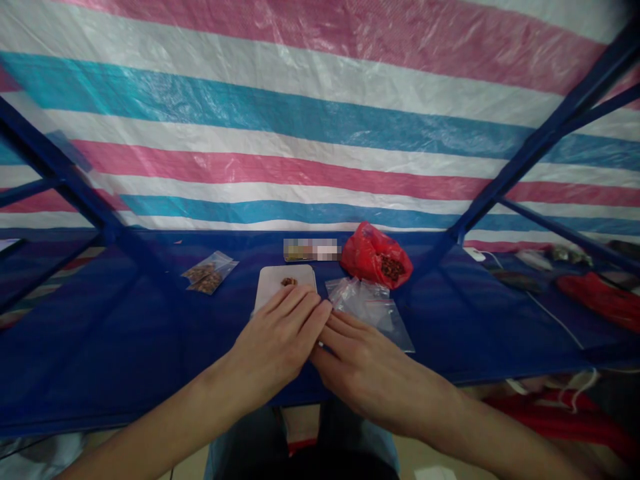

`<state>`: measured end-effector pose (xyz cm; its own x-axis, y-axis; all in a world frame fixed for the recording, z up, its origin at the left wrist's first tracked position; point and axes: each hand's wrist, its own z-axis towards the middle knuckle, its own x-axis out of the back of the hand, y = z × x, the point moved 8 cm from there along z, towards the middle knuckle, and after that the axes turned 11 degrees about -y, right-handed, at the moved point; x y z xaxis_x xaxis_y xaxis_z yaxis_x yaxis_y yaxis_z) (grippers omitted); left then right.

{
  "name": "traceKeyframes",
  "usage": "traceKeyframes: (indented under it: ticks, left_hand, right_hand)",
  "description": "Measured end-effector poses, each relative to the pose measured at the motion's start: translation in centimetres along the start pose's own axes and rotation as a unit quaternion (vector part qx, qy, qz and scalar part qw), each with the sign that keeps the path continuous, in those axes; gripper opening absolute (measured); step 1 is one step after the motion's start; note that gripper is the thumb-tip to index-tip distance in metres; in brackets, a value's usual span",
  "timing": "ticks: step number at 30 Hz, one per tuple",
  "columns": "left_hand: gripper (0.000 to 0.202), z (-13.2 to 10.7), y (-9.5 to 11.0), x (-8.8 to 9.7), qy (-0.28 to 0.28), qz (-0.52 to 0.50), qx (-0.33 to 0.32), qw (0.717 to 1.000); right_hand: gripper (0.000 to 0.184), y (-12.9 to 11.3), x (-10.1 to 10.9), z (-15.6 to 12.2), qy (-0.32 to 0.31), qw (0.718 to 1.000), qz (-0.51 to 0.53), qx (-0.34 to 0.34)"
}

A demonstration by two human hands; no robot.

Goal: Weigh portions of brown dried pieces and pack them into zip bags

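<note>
**A:** ok, what can be made out, starting up close?

**B:** Jeans (250,443) are seen at the bottom edge, under the blue bench (150,347). Above that, the left hand (280,330) and right hand (357,357) are held together, fingertips touching, backs turned up.

**A:** anything in the grip?

**B:** Honestly can't be told. The fingers are bunched and curled in on both sides, so whatever might be pinched is hidden underneath. Just a tiny white bit is glimpsed between the two, too small to be named.

**A:** and right around them?

**B:** A few clear bags (395,323) are spread flat just right of the fingers, partly covered by the right hand. The pale tray (267,287) is partly blocked by the left hand; whether it's touched can't be told. A small heap of brown bits (289,282) is left showing on it, just past the fingertips.

**A:** further back?

**B:** Off to the left, one or two packed bags (207,273) are laid down, count blurred by the overlap. Behind the clear ones, a red bag (367,247) is seen, mouth open, more brown bits inside. Next to it a pixelated thing (313,250) is set behind the tray. Then it's all backed by a striped sheet (300,100), with blue posts (543,143) slanted at both sides.
</note>
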<state>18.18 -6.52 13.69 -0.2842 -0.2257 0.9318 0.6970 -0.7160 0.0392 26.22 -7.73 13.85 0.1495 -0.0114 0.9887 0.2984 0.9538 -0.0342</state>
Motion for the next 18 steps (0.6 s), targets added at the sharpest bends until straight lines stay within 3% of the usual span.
traceKeyframes:
  ticks: [3,5,8,11,14,18]
  left_hand:
    - [0.042,0.0,0.1,0.3,-0.022,0.018,-0.009,1.000]
    - [0.033,-0.1,-0.8,0.7,-0.039,0.001,0.002,0.999]
    - [0.020,-0.3,-4.6,0.9,-0.053,-0.026,0.065,0.996]
    - [0.027,-0.9,-10.0,0.6,-0.047,-0.053,0.145,0.987]
    - [0.036,-1.4,-14.4,-0.6,-0.035,-0.083,0.183,0.979]
    - [0.040,-1.5,-16.7,-2.8,-0.043,-0.106,0.185,0.976]
  right_hand:
    - [0.023,-0.2,-0.1,0.4,-0.009,0.999,0.020,0.029]
    - [0.023,0.3,0.7,0.6,0.036,0.994,0.082,0.063]
    - [0.031,4.1,2.0,0.7,0.173,0.957,0.229,0.035]
    - [0.031,9.6,0.1,1.0,0.245,0.916,0.302,-0.093]
    - [0.057,12.2,-3.8,2.7,0.168,0.928,0.301,-0.143]
    - [0.071,13.1,-7.1,4.6,0.079,0.942,0.274,-0.177]
